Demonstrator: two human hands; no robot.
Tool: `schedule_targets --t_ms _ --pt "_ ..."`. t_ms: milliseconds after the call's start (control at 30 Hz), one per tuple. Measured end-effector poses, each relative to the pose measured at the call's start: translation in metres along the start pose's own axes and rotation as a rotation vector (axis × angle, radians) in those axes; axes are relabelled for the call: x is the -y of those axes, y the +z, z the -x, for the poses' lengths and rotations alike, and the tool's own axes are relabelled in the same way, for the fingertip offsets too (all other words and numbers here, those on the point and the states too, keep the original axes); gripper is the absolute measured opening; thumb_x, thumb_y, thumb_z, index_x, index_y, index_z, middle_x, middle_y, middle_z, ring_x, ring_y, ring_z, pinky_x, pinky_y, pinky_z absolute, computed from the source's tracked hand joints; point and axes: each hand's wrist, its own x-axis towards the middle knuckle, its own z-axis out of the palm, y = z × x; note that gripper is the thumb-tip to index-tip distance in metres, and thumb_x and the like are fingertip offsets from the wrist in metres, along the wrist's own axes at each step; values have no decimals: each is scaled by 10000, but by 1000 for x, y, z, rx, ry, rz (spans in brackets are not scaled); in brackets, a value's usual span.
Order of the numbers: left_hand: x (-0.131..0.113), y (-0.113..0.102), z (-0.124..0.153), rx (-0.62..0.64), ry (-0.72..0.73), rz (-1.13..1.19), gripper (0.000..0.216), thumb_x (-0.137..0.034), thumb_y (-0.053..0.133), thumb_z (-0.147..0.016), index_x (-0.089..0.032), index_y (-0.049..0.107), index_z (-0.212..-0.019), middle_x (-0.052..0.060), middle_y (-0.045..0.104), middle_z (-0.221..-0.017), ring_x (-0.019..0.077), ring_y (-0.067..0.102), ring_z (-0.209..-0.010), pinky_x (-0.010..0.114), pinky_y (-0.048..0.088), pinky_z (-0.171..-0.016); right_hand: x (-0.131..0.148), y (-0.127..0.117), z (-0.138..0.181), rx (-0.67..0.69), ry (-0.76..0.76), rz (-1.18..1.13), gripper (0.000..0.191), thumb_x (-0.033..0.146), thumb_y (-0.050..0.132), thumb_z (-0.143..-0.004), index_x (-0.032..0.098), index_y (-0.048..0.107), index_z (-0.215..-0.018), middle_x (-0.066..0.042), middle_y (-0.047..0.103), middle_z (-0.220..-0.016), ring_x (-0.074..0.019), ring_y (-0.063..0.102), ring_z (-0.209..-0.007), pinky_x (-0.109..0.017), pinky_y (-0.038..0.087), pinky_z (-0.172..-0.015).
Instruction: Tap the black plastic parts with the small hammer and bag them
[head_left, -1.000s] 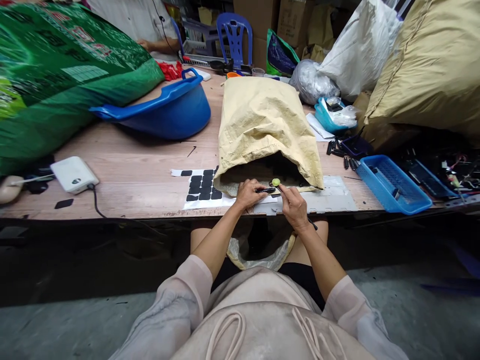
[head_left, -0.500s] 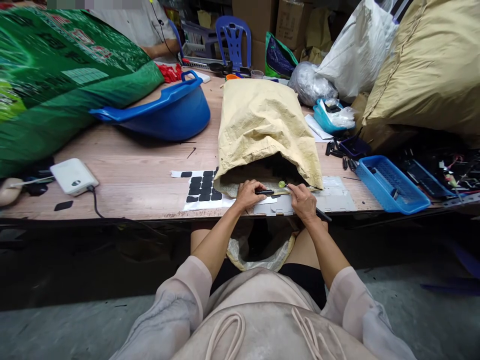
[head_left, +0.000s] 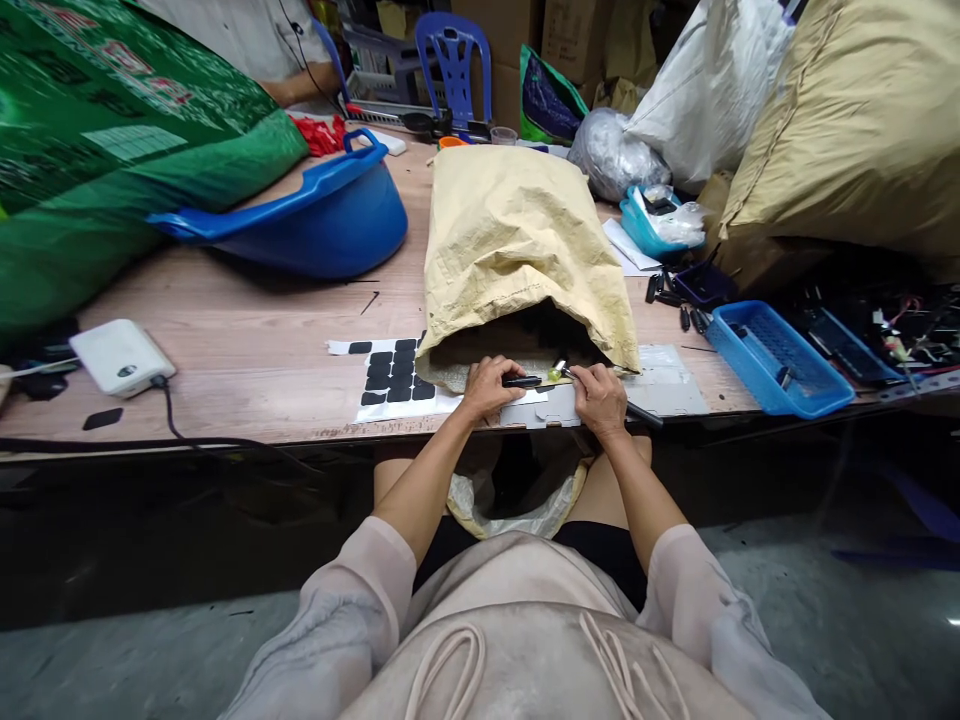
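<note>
My left hand (head_left: 489,388) is closed on a small black piece (head_left: 523,381), which points right from its fingertips at the table's front edge. My right hand (head_left: 601,397) grips a small hammer with a yellow-green, shiny head (head_left: 555,374). Its black handle (head_left: 643,414) sticks out to the right below that hand. The hammer head is close to the tip of the black piece; I cannot tell whether they touch. Just behind both hands lies a tan woven sack (head_left: 517,225), its dark mouth facing me. Under the hands is a grey-white flat board (head_left: 664,385).
A white sheet with black stickers (head_left: 401,375) lies left of the sack. Further left are a blue basin (head_left: 337,220), a white box with a cable (head_left: 124,358) and a green sack (head_left: 150,200). A blue basket (head_left: 780,365) stands right. An open bag (head_left: 517,490) hangs between my knees.
The hammer head has shifted slightly and turned, now showing a shiny metallic part beside the yellow-green face. Both hands keep their holds. The whole view has shifted a little.
</note>
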Motion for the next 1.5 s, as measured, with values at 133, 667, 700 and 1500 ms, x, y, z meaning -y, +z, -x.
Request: schedule_targets --t_ms 133,667,700,1500 --pt "3 4 -4 -40 21 -29 268 -404 811 -798 -284 778 -1035 33 715 -1046 285 578 -1066 403 393 -933 1 0 -1 20 12 -14 292 194 588 -969 228 749 -1210 -85 649 -984 -259 527 -922 -354 383 -824" --pt "13 119 147 324 116 -16 180 -354 665 -935 -255 714 -1077 21 721 -1013 181 687 -884 289 517 -786 6 0 -2 24 38 -5 239 207 605 -957 219 762 -1137 -88 651 -982 -263 521 -925 -355 376 -817" --pt "17 122 145 361 82 -48 217 -348 694 -909 -258 710 -1107 22 720 -1051 188 696 -911 290 526 -794 6 0 -2 23 40 -3 237 206 604 -958 219 761 -1134 -89 652 -984 -263 521 -926 -355 374 -816" --pt "-101 25 -91 -84 -351 -132 411 -331 725 -802 -88 765 -1131 268 748 -1152 426 712 -1118 446 538 -886 11 -3 1 85 40 13 229 231 585 -996 213 750 -1153 -98 652 -1023 -269 521 -968 -365 375 -834"
